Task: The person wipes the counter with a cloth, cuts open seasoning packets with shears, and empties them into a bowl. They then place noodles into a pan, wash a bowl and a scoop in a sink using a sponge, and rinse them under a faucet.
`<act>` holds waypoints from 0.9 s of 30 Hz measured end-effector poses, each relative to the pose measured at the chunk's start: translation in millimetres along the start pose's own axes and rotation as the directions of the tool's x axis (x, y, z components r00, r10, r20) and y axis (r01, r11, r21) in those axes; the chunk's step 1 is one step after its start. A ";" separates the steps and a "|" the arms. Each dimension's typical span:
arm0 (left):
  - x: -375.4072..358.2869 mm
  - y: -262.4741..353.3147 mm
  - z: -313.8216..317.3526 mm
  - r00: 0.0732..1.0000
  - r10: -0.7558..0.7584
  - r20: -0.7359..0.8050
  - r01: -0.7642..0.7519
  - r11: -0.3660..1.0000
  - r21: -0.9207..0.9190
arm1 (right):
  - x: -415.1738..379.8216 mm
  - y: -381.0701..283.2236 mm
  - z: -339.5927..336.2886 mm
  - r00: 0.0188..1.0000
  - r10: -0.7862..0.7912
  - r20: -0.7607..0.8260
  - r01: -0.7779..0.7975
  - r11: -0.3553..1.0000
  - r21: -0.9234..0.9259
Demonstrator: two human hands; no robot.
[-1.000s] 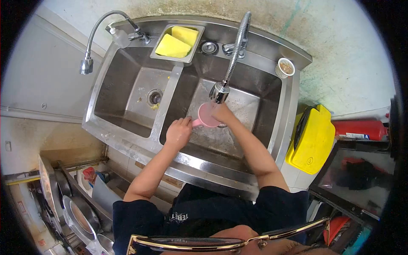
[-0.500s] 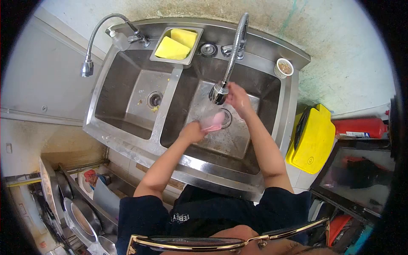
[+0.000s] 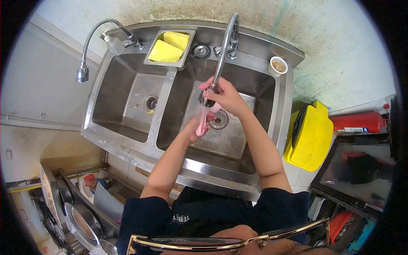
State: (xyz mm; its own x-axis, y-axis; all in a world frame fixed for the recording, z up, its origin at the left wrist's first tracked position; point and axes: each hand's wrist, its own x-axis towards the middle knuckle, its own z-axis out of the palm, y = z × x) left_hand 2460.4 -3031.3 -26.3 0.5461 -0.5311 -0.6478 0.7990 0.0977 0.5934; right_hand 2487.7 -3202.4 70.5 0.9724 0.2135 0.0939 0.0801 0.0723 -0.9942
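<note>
My right hand [image 3: 225, 97] is wrapped around the spray head of the flexible faucet [image 3: 221, 63] over the larger sink basin. Below and to its left, my left hand [image 3: 197, 128] holds a pink, partly see-through plastic utensil [image 3: 201, 121] with a slim rounded end. Its upper part reaches up beside the spray head and is partly hidden by the head and my right fingers; its exact kind I cannot tell. Beneath both hands lies the round drain [image 3: 219, 120] of the larger basin [image 3: 259, 102].
The smaller basin [image 3: 117, 114] at left has food scraps around its drain. Behind stand a metal tray [image 3: 180, 63] of yellow sponges [image 3: 165, 52], a pump bottle [image 3: 114, 45] and a white cup [image 3: 272, 69]. A second faucet [image 3: 83, 75] hangs left. A yellow bin [image 3: 312, 140] stands right.
My right hand has closed around the faucet head and drawn it slightly left. My left hand has turned the pink utensil upright, bringing it up against the spray head.
</note>
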 end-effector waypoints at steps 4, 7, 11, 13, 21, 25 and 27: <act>-13.6 -3.5 1.9 0.986 0.164 -0.042 -0.130 0.889 0.439 | -0.3 1.3 -15.2 0.999 0.023 0.041 -0.024 1.000 0.018; -22.5 -6.9 3.3 0.968 0.222 -0.121 -0.048 0.630 0.775 | 5.5 3.3 -11.0 0.977 0.131 -0.170 -0.165 0.964 -0.208; -34.4 -3.6 5.8 0.861 0.500 -0.089 -0.068 0.288 0.955 | 3.3 -4.5 0.4 1.000 -0.002 0.012 0.003 1.000 -0.020; -36.1 -3.1 3.5 0.754 0.655 0.047 -0.223 0.189 0.956 | 1.9 1.2 -6.7 0.997 0.024 -0.074 -0.037 0.983 -0.178; -98.2 24.3 -13.0 0.799 0.581 -0.154 -0.205 0.505 0.838 | -34.8 6.5 22.8 0.956 -0.060 -0.287 0.061 0.998 -0.008; -137.7 36.0 -14.7 0.662 0.748 -0.044 -0.365 0.373 0.853 | -23.6 161.4 28.6 0.961 0.201 -0.190 -0.246 0.937 -0.250; -143.9 34.4 -17.4 0.617 0.787 0.004 -0.417 0.322 0.850 | 2.7 157.1 54.7 0.974 0.176 -0.141 -0.222 0.646 -0.730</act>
State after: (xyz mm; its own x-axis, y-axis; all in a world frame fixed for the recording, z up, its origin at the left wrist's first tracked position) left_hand 2413.7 -2936.9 79.0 0.9646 -0.2547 0.0692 -0.1843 -0.4628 0.8671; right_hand 2490.9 -3137.2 -82.5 0.9924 0.0832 -0.0909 -0.0046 -0.7124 -0.7018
